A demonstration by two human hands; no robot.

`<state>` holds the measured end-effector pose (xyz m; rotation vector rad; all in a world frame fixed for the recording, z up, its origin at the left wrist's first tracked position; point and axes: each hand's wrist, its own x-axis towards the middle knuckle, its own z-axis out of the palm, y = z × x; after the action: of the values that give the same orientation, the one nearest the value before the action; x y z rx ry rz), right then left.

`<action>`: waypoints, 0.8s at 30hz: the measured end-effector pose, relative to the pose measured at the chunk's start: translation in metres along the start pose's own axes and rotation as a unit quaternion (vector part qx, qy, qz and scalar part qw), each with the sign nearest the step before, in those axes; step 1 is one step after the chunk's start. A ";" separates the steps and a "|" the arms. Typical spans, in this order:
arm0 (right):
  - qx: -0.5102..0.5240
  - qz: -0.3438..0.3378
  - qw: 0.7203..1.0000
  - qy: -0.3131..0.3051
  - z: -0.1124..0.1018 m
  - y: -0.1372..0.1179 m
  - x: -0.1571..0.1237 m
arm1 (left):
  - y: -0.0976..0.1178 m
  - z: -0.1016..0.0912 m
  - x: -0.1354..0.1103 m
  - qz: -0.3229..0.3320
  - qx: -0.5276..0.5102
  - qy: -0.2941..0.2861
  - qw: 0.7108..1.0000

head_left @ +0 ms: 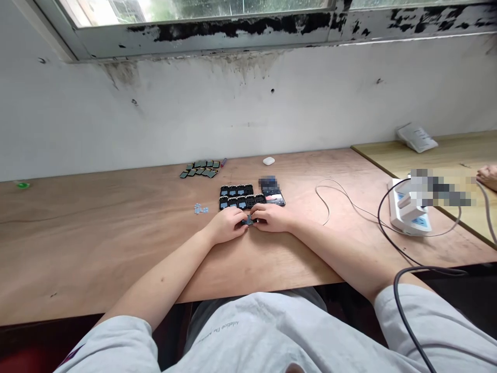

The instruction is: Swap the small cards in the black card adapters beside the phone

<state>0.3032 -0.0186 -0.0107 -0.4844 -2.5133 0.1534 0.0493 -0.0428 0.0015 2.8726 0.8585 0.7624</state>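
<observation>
My left hand (228, 224) and my right hand (273, 217) rest together on the plywood table (116, 243), fingers curled and pinching one small dark square part (249, 220) between them. Just beyond my fingers lie two rows of several similar black square parts (240, 197). A phone (274, 197) lies at the right end of those rows, close to my right hand. A few tiny pale blue bits (201, 209) sit to the left of my left hand.
A cluster of greenish flat chips (201, 169) and a red pen (223, 162) lie farther back, with a white earbud case (268, 161). A power strip (410, 212) with cables sits right. Another person's hand (488, 177) rests on the adjoining table. A green object (22, 184) lies far left.
</observation>
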 end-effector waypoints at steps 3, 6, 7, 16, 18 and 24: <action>0.000 0.017 0.999 0.030 -0.001 -0.001 0.000 | -0.003 0.001 -0.002 -0.013 0.008 0.047 0.999; -0.014 0.046 0.997 0.068 -0.003 -0.002 -0.001 | -0.015 -0.002 -0.005 -0.060 0.017 0.121 0.991; -0.018 0.051 0.996 0.071 -0.003 -0.002 -0.002 | -0.021 -0.004 -0.006 -0.093 0.025 0.151 0.984; -0.035 0.016 0.999 0.034 -0.001 0.000 -0.003 | -0.085 -0.025 -0.006 -0.492 0.130 0.165 0.845; -0.033 0.009 0.999 0.032 -0.001 0.000 -0.002 | -0.090 -0.025 -0.004 -0.496 0.154 0.122 0.846; -0.026 0.010 0.999 0.028 -0.002 0.000 -0.002 | -0.095 -0.016 -0.001 -0.415 0.209 0.040 0.885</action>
<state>0.3056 -0.0194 -0.0099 -0.5289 -2.4636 0.0803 -0.0066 0.0350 -0.0026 2.3240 2.2652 0.6220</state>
